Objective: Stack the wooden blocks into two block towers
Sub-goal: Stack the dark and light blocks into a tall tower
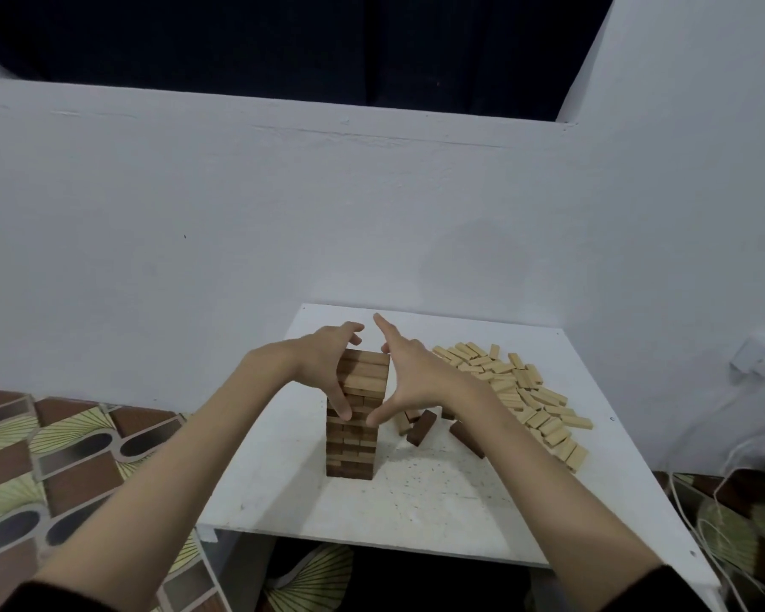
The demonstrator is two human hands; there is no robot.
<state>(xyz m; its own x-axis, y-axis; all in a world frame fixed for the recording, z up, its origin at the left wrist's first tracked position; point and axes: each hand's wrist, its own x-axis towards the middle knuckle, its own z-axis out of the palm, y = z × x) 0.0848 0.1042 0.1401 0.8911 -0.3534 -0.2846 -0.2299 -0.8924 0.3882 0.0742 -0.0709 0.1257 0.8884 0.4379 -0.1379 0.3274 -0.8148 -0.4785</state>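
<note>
One block tower (354, 413) stands between the fingers of both hands: left hand (327, 368) seemingly pressing its side, right hand (409, 377) spread loose alongside. Second tower unbuilt; pale loose blocks (517, 390) lie right of the fingers.

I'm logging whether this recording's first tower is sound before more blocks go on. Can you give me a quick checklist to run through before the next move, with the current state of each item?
1. Tower upright on the white table: ok, no lean visible.
2. Layers squared up: cannot tell; the upper light layers look slightly offset from the dark ones below.
3. Left hand steadying the tower: ok, fingers rest on its left face.
4. Right hand touching: cannot tell; open beside the right face, thumb near it.
5. Spare blocks available: ok, light block pile and loose dark blocks lie to the right.
6. Second tower begun: not ok, only one stands.
</note>
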